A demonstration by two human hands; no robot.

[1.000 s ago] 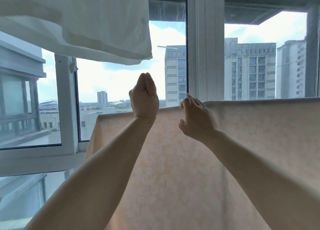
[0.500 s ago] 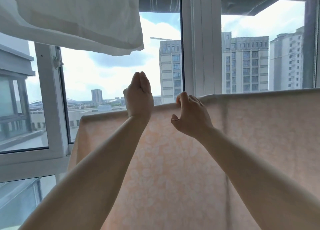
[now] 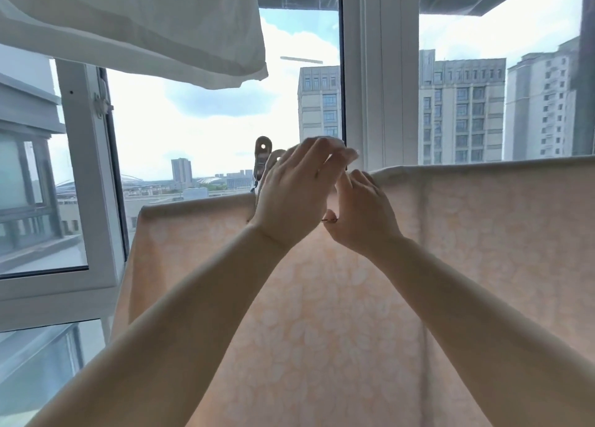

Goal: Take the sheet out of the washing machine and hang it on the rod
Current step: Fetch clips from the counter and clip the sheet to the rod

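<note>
A peach sheet (image 3: 450, 265) with a pale flower print hangs folded over the rod, which is hidden under the sheet's top edge. A metal clip (image 3: 262, 159) stands upright on that edge. My left hand (image 3: 296, 194) is just right of the clip, fingers stretched out and blurred, holding nothing that I can see. My right hand (image 3: 360, 214) is close beside it, its fingers lying against the sheet just below the top edge.
White fabric (image 3: 145, 24) hangs overhead at the upper left. Behind the sheet is a window with a white frame (image 3: 380, 88); its left casement (image 3: 87, 185) stands open. Tower blocks show outside.
My left hand has gone from a fist to spread fingers and shifted right, uncovering a metal clip on the sheet's edge. My right hand's fingers have straightened.
</note>
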